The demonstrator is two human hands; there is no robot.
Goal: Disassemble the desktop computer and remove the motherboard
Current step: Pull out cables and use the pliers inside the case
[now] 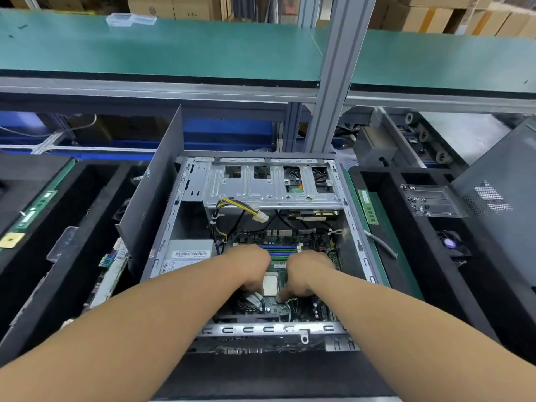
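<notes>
Single head-worn wide-angle view, facing forward and steeply down, close above the open computer case (261, 227), shelving beyond.

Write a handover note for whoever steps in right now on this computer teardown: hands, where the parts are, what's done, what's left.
Left hand and right hand: both down inside the open case, on the motherboard either side of the CPU; grip cannot be told.
Done: side panel off; memory slots look empty; a memory stick lies on the right.
Left: motherboard still sits in the case, with the power supply and the loose yellow-black cable beside it.
</notes>
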